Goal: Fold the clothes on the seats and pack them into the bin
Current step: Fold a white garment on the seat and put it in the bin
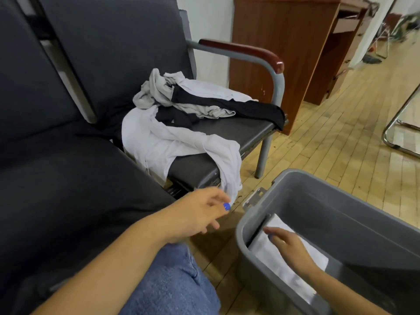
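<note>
The person's right hand [289, 247] is resting flat, its grip released, on a folded white garment [288, 260] lying inside the grey bin [336, 201], whose right side is running out of frame. The left hand [200, 212] is hovering with its grip relaxed beside a white shirt [163, 142] that is hanging off the seat [227, 133]. Grey and black clothes [204, 103] are lying tangled behind it, their shapes hard to separate.

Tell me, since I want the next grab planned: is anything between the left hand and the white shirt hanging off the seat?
Nothing visible is. The left hand is open just below the white shirt, whose hanging end drops right at the fingertips. The right hand is away in the bin, resting on a folded white cloth.
</note>
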The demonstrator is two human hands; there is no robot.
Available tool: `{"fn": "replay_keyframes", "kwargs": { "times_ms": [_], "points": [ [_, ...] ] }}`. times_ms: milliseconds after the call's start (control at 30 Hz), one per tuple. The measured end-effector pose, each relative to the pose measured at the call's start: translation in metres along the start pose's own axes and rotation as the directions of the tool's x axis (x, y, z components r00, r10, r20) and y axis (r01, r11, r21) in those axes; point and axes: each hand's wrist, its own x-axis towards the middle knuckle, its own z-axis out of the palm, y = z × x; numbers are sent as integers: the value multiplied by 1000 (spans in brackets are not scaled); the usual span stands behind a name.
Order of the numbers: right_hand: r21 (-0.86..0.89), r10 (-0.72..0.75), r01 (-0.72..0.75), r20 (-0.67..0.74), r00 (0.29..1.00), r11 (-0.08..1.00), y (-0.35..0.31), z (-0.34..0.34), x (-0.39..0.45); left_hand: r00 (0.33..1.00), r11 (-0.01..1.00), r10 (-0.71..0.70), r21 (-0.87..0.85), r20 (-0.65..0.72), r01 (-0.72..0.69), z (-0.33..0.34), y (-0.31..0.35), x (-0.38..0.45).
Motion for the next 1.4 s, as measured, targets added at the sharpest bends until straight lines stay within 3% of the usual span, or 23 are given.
{"fn": "replay_keyframes", "kwargs": {
  "times_ms": [67,267,367,433,600,700,800,967,1100,1233,1400],
  "points": [
    [166,-62,80,-107,992,983,-50,-5,23,982,994,80,-58,-169,-91,-11,3,-3],
    [245,-249,330,-310,918,912,-204,-10,74,878,987,35,-123,-478,-107,-66,-24,-62],
    [155,-294,327,-202,934,932,-258,4,99,843,996,-28,-88,-537,-23,-87,-54,-97],
    [-32,-292,290,-96,952,956,-282,21,119,828,997,-61,-66,-558,29,-99,-73,-120],
    [-542,-88,81,13,996,836,-290,58,158,776,991,-131,-97,-617,90,-117,-118,-168],
    [-610,-27,-11,-53,998,792,-288,68,165,740,987,-162,-102,-653,126,-118,-146,-187],
    [-667,0,-14,-21,1000,745,-294,66,173,740,983,-169,-60,-651,171,-122,-166,-194],
    [-692,94,-113,-66,993,713,-305,78,179,760,973,-131,64,-637,221,-130,-178,-192],
    [-753,-112,-40,-149,982,656,-296,95,181,764,953,-84,172,-640,249,-132,-184,-188],
    [-679,-250,16,-249,936,734,-284,88,181,767,930,-75,232,-638,284,-131,-184,-189],
    [-428,-71,-8,-169,983,904,-287,76,170,772,922,-73,252,-631,294,-134,-185,-190]
  ]
}}
